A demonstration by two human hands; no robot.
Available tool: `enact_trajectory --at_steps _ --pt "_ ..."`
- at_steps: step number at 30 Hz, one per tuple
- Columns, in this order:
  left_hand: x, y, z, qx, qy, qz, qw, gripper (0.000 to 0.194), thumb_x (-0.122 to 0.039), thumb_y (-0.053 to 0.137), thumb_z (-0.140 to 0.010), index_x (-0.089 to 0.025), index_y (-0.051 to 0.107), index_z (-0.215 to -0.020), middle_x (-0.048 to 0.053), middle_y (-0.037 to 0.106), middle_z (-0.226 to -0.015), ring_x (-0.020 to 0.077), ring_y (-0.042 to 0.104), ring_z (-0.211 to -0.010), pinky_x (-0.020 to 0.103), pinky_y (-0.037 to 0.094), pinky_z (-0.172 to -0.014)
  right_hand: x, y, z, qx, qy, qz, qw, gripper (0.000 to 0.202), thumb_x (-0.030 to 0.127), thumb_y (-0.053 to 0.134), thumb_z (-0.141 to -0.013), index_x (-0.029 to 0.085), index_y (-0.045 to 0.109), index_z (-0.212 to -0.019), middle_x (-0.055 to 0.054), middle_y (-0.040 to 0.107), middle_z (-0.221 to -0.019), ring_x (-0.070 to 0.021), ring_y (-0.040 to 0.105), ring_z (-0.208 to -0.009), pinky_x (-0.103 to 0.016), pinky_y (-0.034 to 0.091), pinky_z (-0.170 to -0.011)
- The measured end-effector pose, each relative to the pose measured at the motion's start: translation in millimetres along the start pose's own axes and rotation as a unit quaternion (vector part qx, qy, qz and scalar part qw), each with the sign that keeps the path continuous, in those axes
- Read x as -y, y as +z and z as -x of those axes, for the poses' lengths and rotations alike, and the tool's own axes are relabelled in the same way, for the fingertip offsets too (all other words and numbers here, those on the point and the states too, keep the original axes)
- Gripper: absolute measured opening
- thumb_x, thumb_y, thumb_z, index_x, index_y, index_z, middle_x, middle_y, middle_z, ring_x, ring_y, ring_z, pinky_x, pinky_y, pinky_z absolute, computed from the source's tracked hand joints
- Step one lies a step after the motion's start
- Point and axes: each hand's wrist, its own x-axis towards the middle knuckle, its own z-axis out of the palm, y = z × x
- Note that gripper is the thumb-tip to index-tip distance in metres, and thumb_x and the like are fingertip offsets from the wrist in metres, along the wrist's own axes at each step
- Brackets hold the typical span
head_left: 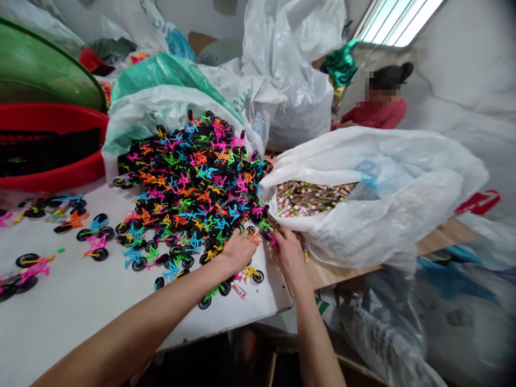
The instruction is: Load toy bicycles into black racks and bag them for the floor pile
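A large heap of small toy bicycles (193,177) with black wheels and bright frames spills from a bag onto the white table. My left hand (242,250) rests at the heap's near right edge, its fingers curled in among the bicycles; whatever they hold is hidden. My right hand (289,255) is at the table's right corner, with its fingers closed around a pink toy bicycle (273,238) that is partly covered. Just beyond it, a white plastic bag (387,226) gapes open over many small patterned tubes (310,198). One loose tube (239,290) lies below my left hand.
Several toy bicycles (97,239) lie scattered on the white table (80,322) at left. Behind them are a red basin (91,161) and a green basin (56,59). A wooden board (342,274) supports the tube bag. A person in red (381,113) is at the back right.
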Motion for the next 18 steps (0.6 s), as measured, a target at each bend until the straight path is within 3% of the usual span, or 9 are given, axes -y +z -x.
enact_trajectory --at_steps 6,9,11,13,14,16,18 --pt "3.9 1.6 15.7 -0.029 0.029 0.014 0.999 0.022 -0.004 0.043 -0.082 -0.009 0.062 -0.092 0.017 0.063 -0.095 0.0297 0.052 -0.1 0.049 0.032 -0.093 15.6 -7.6 -39.3 0.051 -0.178 0.041 0.982 0.028 0.02 0.045 -0.09 0.029 0.059 -0.113 -0.007 0.051 -0.116 -0.0236 0.042 -0.103 -0.036 0.032 -0.087" --pt "6.0 -10.7 22.5 -0.097 0.047 0.073 0.991 0.019 -0.016 0.044 -0.087 -0.011 0.059 -0.097 0.016 0.06 -0.101 0.0295 0.05 -0.104 0.046 0.034 -0.092 12.1 -4.7 -45.6 0.053 -0.205 0.05 0.976 0.024 0.023 0.047 -0.09 0.027 0.061 -0.11 -0.006 0.051 -0.118 -0.0238 0.042 -0.104 -0.037 0.031 -0.089" --pt "5.5 -24.4 29.7 -0.161 0.032 0.186 0.969 0.017 -0.022 0.045 -0.089 -0.014 0.058 -0.095 0.013 0.06 -0.099 0.0269 0.051 -0.102 0.043 0.037 -0.091 14.7 -3.7 -42.7 0.046 -0.215 0.052 0.974 0.022 0.024 0.047 -0.09 0.025 0.062 -0.106 -0.006 0.051 -0.12 -0.0238 0.042 -0.105 -0.038 0.029 -0.092" --pt "5.6 -37.6 42.9 -0.216 -0.02 0.376 0.901 0.015 -0.027 0.048 -0.088 -0.016 0.056 -0.093 0.008 0.06 -0.092 0.0216 0.055 -0.092 0.037 0.042 -0.085 22.5 -2.8 -38.0 0.039 -0.223 0.058 0.972 0.022 0.021 0.045 -0.09 0.023 0.061 -0.106 -0.007 0.052 -0.119 -0.0234 0.042 -0.105 -0.039 0.027 -0.095" --pt "6.7 -42.3 52.2 -0.224 -0.055 0.484 0.844 0.015 -0.03 0.049 -0.088 -0.016 0.054 -0.093 0.006 0.06 -0.088 0.0188 0.057 -0.085 0.034 0.045 -0.08 27.2 -1.9 -36.0 0.039 -0.229 0.059 0.971 0.024 0.019 0.043 -0.091 0.022 0.06 -0.108 -0.007 0.053 -0.117 -0.0227 0.043 -0.104 -0.039 0.027 -0.096" --pt "11.8 -46.1 75.5 -0.208 -0.127 0.675 0.696 0.019 -0.033 0.052 -0.087 -0.017 0.051 -0.098 0.003 0.059 -0.079 0.0139 0.058 -0.071 0.028 0.047 -0.07 35.4 0.8 -34.0 0.044 -0.238 0.059 0.968 0.029 0.015 0.04 -0.091 0.021 0.056 -0.115 -0.007 0.056 -0.111 -0.0214 0.045 -0.101 -0.038 0.028 -0.095" --pt "20.1 -42.2 101.3 -0.19 -0.182 0.793 0.549 0.023 -0.029 0.059 -0.083 -0.016 0.05 -0.099 0.001 0.058 -0.075 0.011 0.057 -0.066 0.024 0.047 -0.065 38.4 3.3 -34.7 0.05 -0.246 0.054 0.967 0.029 0.014 0.039 -0.091 0.019 0.055 -0.115 -0.008 0.058 -0.104 -0.0209 0.047 -0.098 -0.037 0.029 -0.094"
